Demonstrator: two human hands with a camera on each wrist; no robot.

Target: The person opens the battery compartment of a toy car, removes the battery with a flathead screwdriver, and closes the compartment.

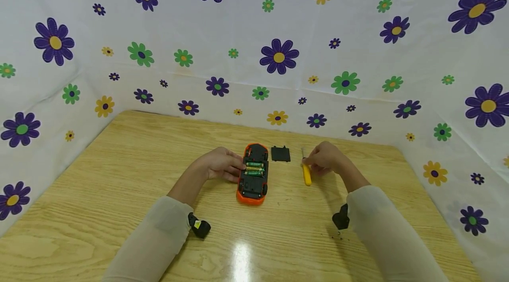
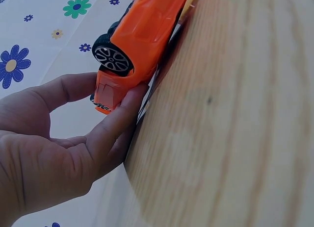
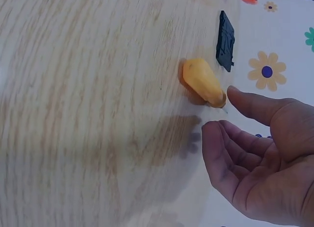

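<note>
An orange toy car [image 1: 252, 198] lies upside down on the table, its black underside up. Three green batteries [image 1: 254, 169] sit in its uncovered battery compartment. My left hand [image 1: 220, 165] holds the car by its left side; in the left wrist view, the thumb and fingers of that hand [image 2: 64, 134] pinch its orange body near a wheel [image 2: 113, 58]. A yellow-handled screwdriver [image 1: 306, 175] lies right of the car, its metal tip pointing away from me. Beside it is my right hand [image 1: 327, 158]. The right wrist view shows a gap between thumb and fingers, fingertips close to the screwdriver [image 3: 202, 80].
A black battery cover [image 1: 280, 154] lies between the car and the screwdriver, towards the back. Several tiny dark bits, perhaps screws [image 1: 340, 238], lie near the right forearm. White cloth with flowers [image 1: 302, 65] walls the wooden table [image 1: 139, 158] at the back and sides.
</note>
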